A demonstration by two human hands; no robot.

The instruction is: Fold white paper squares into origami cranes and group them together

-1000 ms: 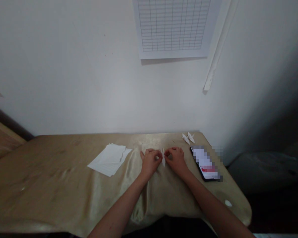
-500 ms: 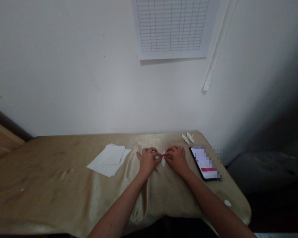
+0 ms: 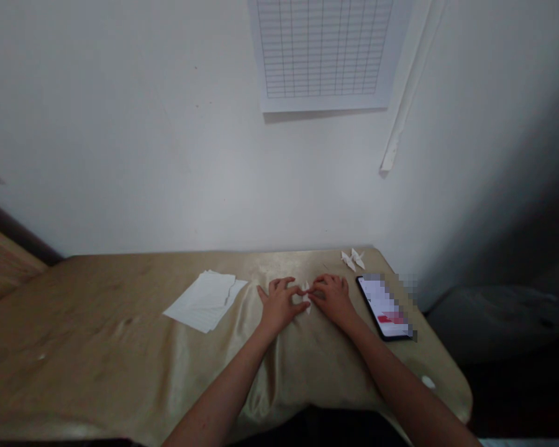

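A small folded white paper [image 3: 307,301] lies on the gold-brown cloth between my hands, partly hidden by the fingertips. My left hand [image 3: 279,301] touches its left side, with the index finger near the middle and the thumb lower down, a gap between them. On the right side, my right hand [image 3: 331,298] pinches the paper near its middle with thumb and index finger. Two small folded paper figures [image 3: 347,261] [image 3: 358,258] rest beyond my right hand, near the wall.
Left of my hands is a stack of white paper sheets [image 3: 205,301]. A phone [image 3: 384,307] with a lit screen lies to the right. A white scrap [image 3: 428,382] is near the right edge of the cloth-covered table [image 3: 97,323]. A printed grid sheet [image 3: 323,56] hangs on the wall.
The thumb and index finger of my left hand have spread apart, the thumb now lower on the folded paper. My right hand has barely moved.
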